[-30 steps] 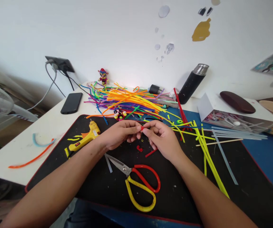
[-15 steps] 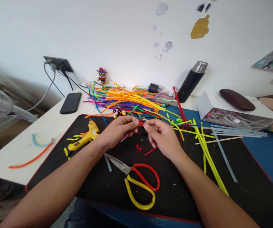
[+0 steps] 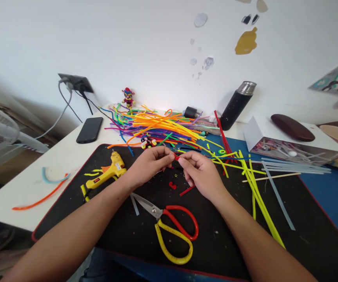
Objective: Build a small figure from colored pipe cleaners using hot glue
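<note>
Between the fingertips of my left hand (image 3: 155, 164) and my right hand (image 3: 200, 171) is a small red piece of pipe cleaner (image 3: 177, 157), pinched from both sides and mostly covered by the fingers. Just below on the black mat lie a curled red piece (image 3: 172, 185) and a short straight red pipe cleaner (image 3: 187, 190). Scissors (image 3: 169, 223) with one red and one yellow handle rest nearer me. A yellow glue gun (image 3: 106, 172) lies left of my left hand. Behind the hands sits a small black, yellow and red figure (image 3: 148, 142).
A heap of coloured pipe cleaners (image 3: 163, 125) spreads along the wall beside a standing figure (image 3: 128, 97). A phone (image 3: 89, 130) lies left. A black flask (image 3: 238, 105) and a white box (image 3: 292, 137) stand right, near yellow pipe cleaners (image 3: 258, 196) and translucent glue sticks (image 3: 279, 197).
The whole view has shifted slightly, with the table sitting a little lower in the picture. My fingertips have come a bit closer together around the red piece.
</note>
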`<state>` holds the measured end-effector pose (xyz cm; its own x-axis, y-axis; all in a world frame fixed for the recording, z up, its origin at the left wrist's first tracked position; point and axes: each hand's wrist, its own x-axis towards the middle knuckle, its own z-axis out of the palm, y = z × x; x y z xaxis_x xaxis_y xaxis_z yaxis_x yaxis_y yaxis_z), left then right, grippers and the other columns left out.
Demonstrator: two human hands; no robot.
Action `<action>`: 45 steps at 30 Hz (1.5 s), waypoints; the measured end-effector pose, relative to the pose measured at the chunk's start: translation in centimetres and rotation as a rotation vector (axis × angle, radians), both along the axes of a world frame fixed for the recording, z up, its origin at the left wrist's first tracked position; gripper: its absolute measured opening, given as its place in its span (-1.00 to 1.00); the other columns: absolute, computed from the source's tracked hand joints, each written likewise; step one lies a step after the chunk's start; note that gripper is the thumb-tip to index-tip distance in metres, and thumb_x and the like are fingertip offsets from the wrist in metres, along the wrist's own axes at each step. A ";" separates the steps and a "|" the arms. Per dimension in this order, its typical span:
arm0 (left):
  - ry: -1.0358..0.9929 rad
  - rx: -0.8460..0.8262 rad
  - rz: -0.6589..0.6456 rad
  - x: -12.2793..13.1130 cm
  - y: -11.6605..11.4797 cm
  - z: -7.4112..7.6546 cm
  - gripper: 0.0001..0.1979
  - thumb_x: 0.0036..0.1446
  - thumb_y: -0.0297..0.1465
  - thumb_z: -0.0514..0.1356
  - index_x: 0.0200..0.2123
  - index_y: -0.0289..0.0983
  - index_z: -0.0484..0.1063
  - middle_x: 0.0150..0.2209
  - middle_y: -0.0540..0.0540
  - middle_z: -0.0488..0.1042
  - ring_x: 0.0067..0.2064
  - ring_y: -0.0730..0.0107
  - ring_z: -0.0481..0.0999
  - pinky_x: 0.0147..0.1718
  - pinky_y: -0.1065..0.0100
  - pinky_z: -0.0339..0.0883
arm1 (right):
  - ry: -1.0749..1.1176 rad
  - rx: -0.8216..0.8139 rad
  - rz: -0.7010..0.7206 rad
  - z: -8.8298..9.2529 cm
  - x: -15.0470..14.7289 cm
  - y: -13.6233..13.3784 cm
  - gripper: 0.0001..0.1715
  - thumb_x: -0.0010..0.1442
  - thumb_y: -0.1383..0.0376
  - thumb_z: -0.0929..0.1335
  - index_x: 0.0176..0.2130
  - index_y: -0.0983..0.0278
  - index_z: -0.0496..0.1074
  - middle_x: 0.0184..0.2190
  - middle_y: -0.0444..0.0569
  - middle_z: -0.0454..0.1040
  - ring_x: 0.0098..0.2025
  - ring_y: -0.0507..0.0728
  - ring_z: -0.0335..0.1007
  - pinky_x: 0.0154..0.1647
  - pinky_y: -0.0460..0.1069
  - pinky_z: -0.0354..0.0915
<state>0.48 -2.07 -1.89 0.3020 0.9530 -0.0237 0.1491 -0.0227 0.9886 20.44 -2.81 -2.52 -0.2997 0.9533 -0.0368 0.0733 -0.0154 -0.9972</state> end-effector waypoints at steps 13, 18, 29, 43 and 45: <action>-0.438 -0.331 -0.108 -0.6 0.5 -1.2 -0.67 0.14 -0.22 0.48 -0.12 -0.30 0.60 -0.37 -0.02 0.52 -0.46 0.56 0.41 -0.50 0.51 0.19 | -0.030 0.005 0.011 0.3 0.0 -0.2 -0.61 0.26 -0.03 0.42 -0.28 0.24 0.45 -0.67 -0.27 0.34 -0.72 -0.04 0.16 -0.68 -0.13 0.12; -0.491 -0.385 -0.123 -0.7 0.4 -0.9 -0.68 0.07 -0.28 0.53 -0.20 -0.32 0.58 -0.40 -0.02 0.53 -0.46 0.55 0.46 -0.51 0.53 0.24 | -0.023 -0.012 0.020 0.6 -0.1 -0.4 -0.64 0.25 0.00 0.41 -0.29 0.25 0.45 -0.68 -0.28 0.34 -0.72 -0.05 0.15 -0.68 -0.14 0.11; -0.512 -0.402 -0.064 -0.4 0.3 -0.4 -0.64 -0.01 -0.29 0.58 -0.25 -0.35 0.57 -0.43 -0.01 0.55 -0.48 0.55 0.50 -0.50 0.55 0.30 | 0.019 -0.022 0.049 0.8 -0.2 -0.4 -0.61 0.23 -0.04 0.43 -0.23 0.23 0.47 -0.67 -0.29 0.35 -0.72 -0.04 0.15 -0.69 -0.12 0.12; -0.462 -0.393 -0.182 -0.5 0.1 -0.2 -0.67 0.05 -0.29 0.55 -0.26 -0.34 0.54 -0.41 -0.02 0.56 -0.47 0.55 0.49 -0.48 0.53 0.33 | 0.007 -0.009 0.042 0.9 -0.1 -0.6 -0.69 0.26 0.04 0.41 -0.29 0.23 0.44 -0.67 -0.28 0.35 -0.71 -0.04 0.16 -0.68 -0.13 0.13; -0.455 -0.392 -0.191 -0.6 0.1 -0.3 -0.67 0.06 -0.29 0.54 -0.26 -0.34 0.54 -0.41 -0.03 0.56 -0.46 0.55 0.49 -0.47 0.52 0.33 | 0.004 -0.011 0.041 0.8 -0.1 -0.6 -0.70 0.26 0.04 0.41 -0.29 0.23 0.44 -0.67 -0.27 0.35 -0.71 -0.04 0.16 -0.68 -0.13 0.14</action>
